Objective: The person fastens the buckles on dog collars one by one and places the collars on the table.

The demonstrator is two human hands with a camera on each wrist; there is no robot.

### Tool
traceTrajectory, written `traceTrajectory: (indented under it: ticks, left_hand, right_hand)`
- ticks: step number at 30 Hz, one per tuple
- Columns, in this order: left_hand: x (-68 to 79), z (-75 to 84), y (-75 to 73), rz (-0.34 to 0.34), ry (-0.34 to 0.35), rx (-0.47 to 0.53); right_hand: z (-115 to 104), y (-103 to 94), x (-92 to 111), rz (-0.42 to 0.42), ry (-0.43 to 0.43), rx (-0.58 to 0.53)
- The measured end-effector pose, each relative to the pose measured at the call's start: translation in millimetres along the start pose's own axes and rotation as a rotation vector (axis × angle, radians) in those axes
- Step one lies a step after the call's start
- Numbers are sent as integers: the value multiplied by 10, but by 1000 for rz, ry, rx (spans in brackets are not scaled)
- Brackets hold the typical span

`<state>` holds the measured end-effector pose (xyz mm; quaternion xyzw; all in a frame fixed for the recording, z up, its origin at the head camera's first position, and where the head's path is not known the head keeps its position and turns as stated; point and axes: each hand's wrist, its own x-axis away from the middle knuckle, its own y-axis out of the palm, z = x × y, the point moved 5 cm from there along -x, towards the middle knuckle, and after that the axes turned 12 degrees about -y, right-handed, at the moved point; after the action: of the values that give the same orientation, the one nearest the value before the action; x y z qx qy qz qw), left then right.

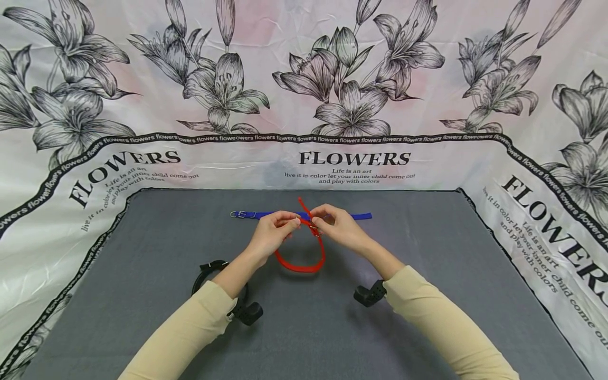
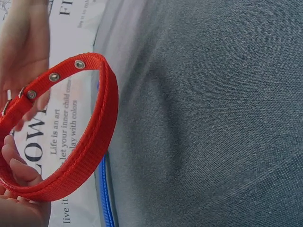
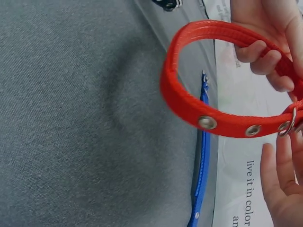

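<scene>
At the left of the grey surface, a black collar is laid in a loop, partly covered by the left forearm. Beyond the hands, a blue collar is stretched from left to right, its metal buckle placed at the left end and its middle partly hidden. By the left hand, the red collar is pinched between curled fingers and thumb, beside its silver buckle. At the centre, it is held above the surface as a rounded loop, its broad curve pointed toward the person, its free tip pointed away and slightly leftward. Ribbed, stitched webbing and 3 metal eyelets are seen. By the right hand, the strap is gripped between fingers and thumb near the tip.
</scene>
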<state>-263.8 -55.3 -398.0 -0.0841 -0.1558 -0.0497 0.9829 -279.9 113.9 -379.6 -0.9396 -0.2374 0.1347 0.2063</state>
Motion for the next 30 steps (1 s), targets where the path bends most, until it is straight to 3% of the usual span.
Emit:
traceTrajectory:
  ticks: [7,14,22,30]
  left_hand:
    - [8,-12,64,-32,-9,-28]
    - [7,-24,65,-29,-28,-47]
    - [11,-15,45,-17,-17,-46]
    - [6,-24,53,-11,-3,-66]
  right_hand:
    - [-67,-35,-52,62,-79,63]
    - [-101,-17,-76,64,-67,58]
    - [-102,6,-105,42,-75,39]
    - [-126,-29,-76,-11,-84,140]
